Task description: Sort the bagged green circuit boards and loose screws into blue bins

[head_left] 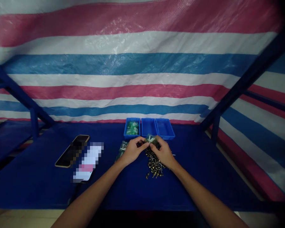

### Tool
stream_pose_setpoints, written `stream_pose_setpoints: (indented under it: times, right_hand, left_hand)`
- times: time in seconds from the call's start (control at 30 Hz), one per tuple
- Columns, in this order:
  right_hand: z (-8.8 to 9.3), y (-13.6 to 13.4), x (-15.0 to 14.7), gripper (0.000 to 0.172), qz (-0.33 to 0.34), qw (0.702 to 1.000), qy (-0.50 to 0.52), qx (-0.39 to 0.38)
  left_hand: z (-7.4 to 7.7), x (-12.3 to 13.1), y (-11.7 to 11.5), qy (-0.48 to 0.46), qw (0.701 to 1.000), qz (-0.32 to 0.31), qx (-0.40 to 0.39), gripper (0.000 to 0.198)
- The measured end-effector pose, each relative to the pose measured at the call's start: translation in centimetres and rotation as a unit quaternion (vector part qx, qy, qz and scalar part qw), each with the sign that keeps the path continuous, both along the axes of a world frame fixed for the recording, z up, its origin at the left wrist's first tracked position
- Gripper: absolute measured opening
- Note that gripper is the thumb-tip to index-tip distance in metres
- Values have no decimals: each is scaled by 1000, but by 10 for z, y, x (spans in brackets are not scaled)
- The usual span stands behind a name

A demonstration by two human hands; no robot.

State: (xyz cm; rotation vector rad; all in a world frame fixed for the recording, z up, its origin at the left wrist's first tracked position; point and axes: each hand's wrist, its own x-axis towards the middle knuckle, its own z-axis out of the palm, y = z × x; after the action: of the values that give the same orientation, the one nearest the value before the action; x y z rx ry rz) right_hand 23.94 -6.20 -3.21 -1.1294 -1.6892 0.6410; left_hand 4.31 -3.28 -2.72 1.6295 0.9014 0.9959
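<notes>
Between my two hands is a small clear plastic bag [150,138] with pale pieces inside. My left hand [133,150] pinches its left side, thumb against fingers. On the other side my right hand [163,152] grips the bag the same way. Under and in front of the hands lies a loose pile of small brass-coloured screws [155,166], partly covered by my right hand. Several more filled plastic bags [122,147] lie beside my left wrist, partly hidden by it.
Three blue bins stand in a row behind my hands; the left bin [125,133] holds greenish bags. A phone [72,150] and a second, blurred-out phone-like object [89,161] lie on the blue table [49,190] at left. Blue frame bars and a striped sheet [133,63] enclose the back.
</notes>
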Motion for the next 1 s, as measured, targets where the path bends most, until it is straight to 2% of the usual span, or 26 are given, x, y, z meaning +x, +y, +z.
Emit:
stream_pose_setpoints:
  times: [0.17, 0.3, 0.53, 1.0]
  right_hand:
    - [3, -2, -1, 3, -6, 1000, -9, -1]
    - [4, -2, -1, 9, -7, 1000, -5, 1]
    - [6, -2, -5, 16, -9, 1000, 25, 6]
    - [6, -1, -4, 26, -19, 999, 42, -3]
  left_hand:
    - [-1, 2, -3, 4, 1000, -10, -2, 26]
    - [1, 2, -3, -4, 1000, -13, 3, 25]
    - [4, -1, 0, -36, 999, 20, 10, 24]
    - [5, 0, -3, -36, 998, 49, 33, 28]
